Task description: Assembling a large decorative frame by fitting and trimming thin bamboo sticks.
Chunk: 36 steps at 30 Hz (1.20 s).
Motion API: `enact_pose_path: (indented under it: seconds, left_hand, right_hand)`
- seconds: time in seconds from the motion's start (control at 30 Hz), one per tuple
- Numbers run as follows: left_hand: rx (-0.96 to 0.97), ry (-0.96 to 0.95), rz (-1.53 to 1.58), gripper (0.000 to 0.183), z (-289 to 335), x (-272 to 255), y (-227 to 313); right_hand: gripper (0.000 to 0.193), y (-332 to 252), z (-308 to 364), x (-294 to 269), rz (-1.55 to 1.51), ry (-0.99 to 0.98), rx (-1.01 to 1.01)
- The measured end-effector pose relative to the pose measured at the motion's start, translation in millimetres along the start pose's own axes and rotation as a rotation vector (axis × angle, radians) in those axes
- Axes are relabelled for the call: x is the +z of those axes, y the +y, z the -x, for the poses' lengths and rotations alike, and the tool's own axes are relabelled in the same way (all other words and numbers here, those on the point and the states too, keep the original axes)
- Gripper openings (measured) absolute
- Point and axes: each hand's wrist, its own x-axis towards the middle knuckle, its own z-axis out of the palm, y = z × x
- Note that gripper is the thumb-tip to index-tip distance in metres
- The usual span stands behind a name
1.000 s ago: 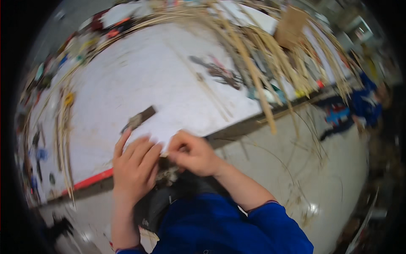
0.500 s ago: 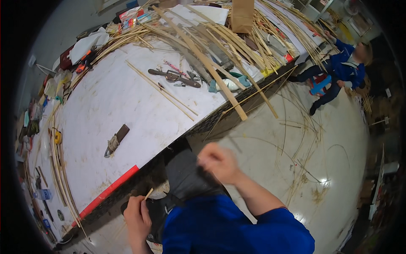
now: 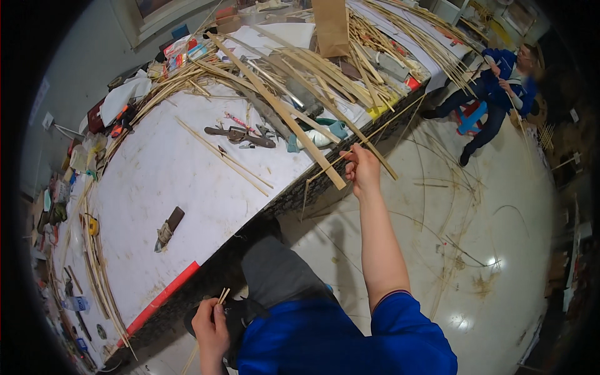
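Observation:
My left hand [image 3: 210,328] is low in the view, closed round a few thin bamboo strips [image 3: 224,295] whose pale tips stick up past the thumb. Reaching out over the table's front edge, my right hand [image 3: 364,169] has its fingers bent in a pinch at a thin bamboo strip [image 3: 389,127], which juts out past that edge. Just left of the fingertips, a wide flat bamboo slat [image 3: 294,122] overhangs the edge too. A knife with a wrapped handle [image 3: 167,231] lies on the white-covered table [image 3: 206,194].
Bundles of bamboo strips [image 3: 350,87] cover the far table, beside a brown paper bag [image 3: 331,28]. A spokeshave-like tool [image 3: 240,136] and a red edge strip [image 3: 162,297] are nearer. Bamboo scraps litter the floor [image 3: 400,250]. A seated person [image 3: 509,94] works at far right.
My right hand has gone from near my lap outward to the thin strip at the table edge. My left hand stays low, now showing more strip tips. The view has shifted slightly.

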Motion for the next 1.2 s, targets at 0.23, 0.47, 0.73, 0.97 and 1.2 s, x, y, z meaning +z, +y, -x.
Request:
enact_pose_path:
  seconds: [0.23, 0.47, 0.73, 0.97, 1.2]
  left_hand:
    - [0.017, 0.031, 0.061, 0.016, -1.8, 1.7, -4.4]
    - [0.013, -0.029, 0.127, 0.018, -12.9, -0.2, -6.4]
    - [0.036, -0.046, 0.234, 0.02, -25.5, -14.1, -7.6]
    - [0.115, 0.053, 0.278, 0.016, -15.1, -35.9, -9.4]
    - [0.076, 0.314, 0.357, 0.015, 23.4, -72.7, -42.4]
  right_hand:
    - [0.014, 0.6, -4.5, 1.1, -0.158, -0.087, -0.107]
    - [0.015, -22.3, 59.8, -21.0, -0.212, 0.029, -0.217]
    - [0.017, -78.8, 147.1, 6.7, -0.232, 0.033, -0.44]
    - [0.012, -103.9, 225.0, 102.4, 0.196, -0.299, -0.602]
    - [0.013, -96.4, 313.0, 199.4, 0.77, -0.897, -0.858]
